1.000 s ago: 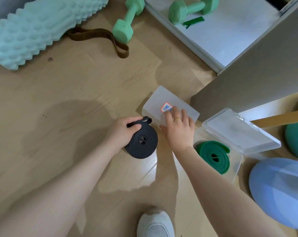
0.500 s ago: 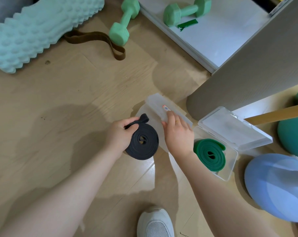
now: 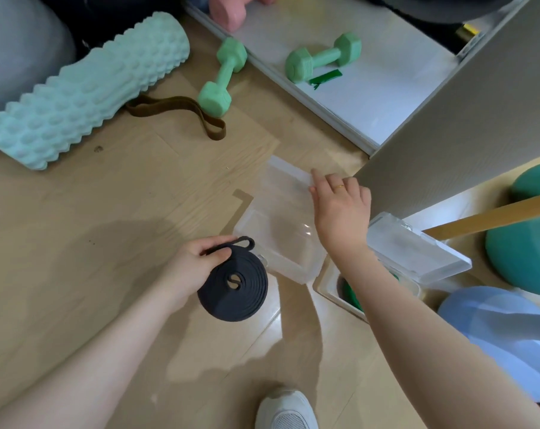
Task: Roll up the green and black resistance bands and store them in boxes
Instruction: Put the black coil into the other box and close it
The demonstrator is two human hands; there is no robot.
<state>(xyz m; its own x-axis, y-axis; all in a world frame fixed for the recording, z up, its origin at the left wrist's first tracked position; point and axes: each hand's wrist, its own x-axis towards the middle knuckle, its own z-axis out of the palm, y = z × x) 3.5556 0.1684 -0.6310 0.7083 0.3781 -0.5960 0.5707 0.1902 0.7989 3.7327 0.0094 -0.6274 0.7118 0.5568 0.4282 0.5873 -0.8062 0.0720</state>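
A: Wooden floor [image 3: 76, 212] fills the view, seen from above, with 2 bare arms reaching in over 1 white shoe. What has changed in the last second?

B: The clear box [image 3: 278, 252] was shut, with the right hand [image 3: 340, 209] flat on its lid. Now its lid [image 3: 289, 178] is swung up and back. The right hand's fingers rest on the raised lid's edge, fairly straight, propping it.

A: And the black band?

B: The left hand [image 3: 194, 261] pinches the black band [image 3: 233, 284], coiled into a flat spiral, held just beside the open tray. Its loose end pokes out near the thumb.

A: The green one?

B: The green band [image 3: 350, 294] sits in a second box [image 3: 330, 289], its lid open, touching the first box's right end. The right forearm hides most of it.

A: So what remains?

B: Probably lowering the black coil into the tray without it springing loose, then closing both lids.
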